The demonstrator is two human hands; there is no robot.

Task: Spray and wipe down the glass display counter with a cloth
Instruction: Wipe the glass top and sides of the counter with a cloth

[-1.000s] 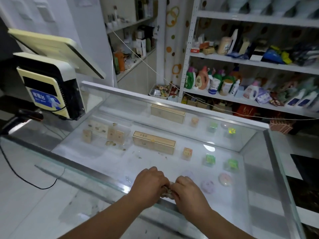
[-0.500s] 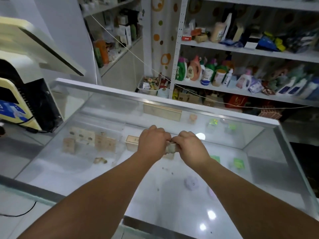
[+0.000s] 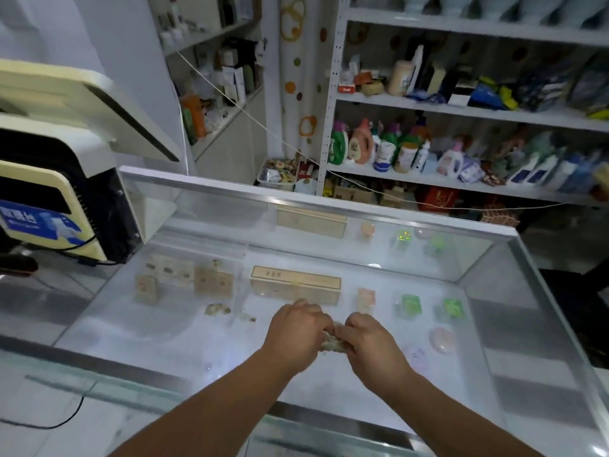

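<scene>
Here we are over the glass-topped table (image 3: 171,334), and both hands meet at its middle. The left hand (image 3: 296,331) and the right hand (image 3: 374,341) sit knuckle to knuckle, fingers (image 3: 354,324) curled in and clenched round a small pale cloth (image 3: 331,343), which shows only as a crumpled wad in the gap between them. The cloth sits right at the glass, towards the front of the top and just in front of the long tan box (image 3: 295,285) on display inside (whether it is pressed to the pane or held a shade above, I cannot tell). It looks a soft, light, floppy thing, so it would bunch up and slip out of a loose hold. Better to take it as a wad in the palm, or fold it flat and press with the whole hand so a broad face meets the glass. The pane is stiff, smooth, slippery and breakable, so even pressure, and no leaning near the metal rim (image 3: 296,197). No spray bottle shows near the hands. To the left stands a cream payment terminal (image 3: 49,206); behind, shelves (image 3: 461,108) of bottles. My read: the wiping step is in hand, with much of the top yet to cover.
</scene>
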